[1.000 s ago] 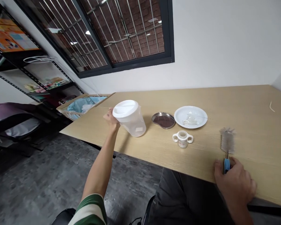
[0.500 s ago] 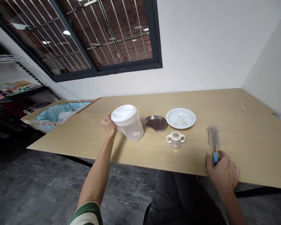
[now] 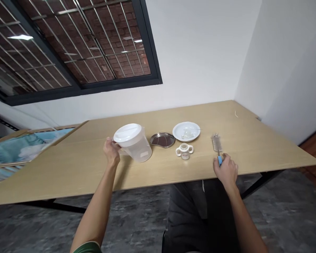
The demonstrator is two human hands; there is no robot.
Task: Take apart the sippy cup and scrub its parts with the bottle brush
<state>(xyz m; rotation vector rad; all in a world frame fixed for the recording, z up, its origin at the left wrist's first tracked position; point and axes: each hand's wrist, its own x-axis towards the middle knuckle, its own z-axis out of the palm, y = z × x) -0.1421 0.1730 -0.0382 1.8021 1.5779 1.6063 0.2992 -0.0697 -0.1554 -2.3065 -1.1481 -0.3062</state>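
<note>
My left hand [image 3: 112, 151] is closed round the handle side of a translucent plastic pitcher [image 3: 139, 149] with a white lid [image 3: 128, 133]. The pitcher leans to the left, its base at or just above the tabletop. On the right, my right hand [image 3: 226, 169] grips the blue handle of a bottle brush [image 3: 217, 143], its bristles pointing away from me. Between the hands stands a small two-handled cup [image 3: 184, 151], open at the top. Behind it are a kidney-shaped metal tray [image 3: 162, 140] and a white plate [image 3: 177, 131] with a clear, pale item on it.
The wooden table [image 3: 200, 167] runs up to the wall below a barred window [image 3: 94, 45]. A thin white strip [image 3: 236, 114] lies near its back right corner. To the left is a wooden crib [image 3: 15, 163] with blue bedding [image 3: 18, 146].
My view has turned right and shifted, so everything sits further left in the picture. Both hands keep their hold on the pitcher and the brush, and the pitcher still leans.
</note>
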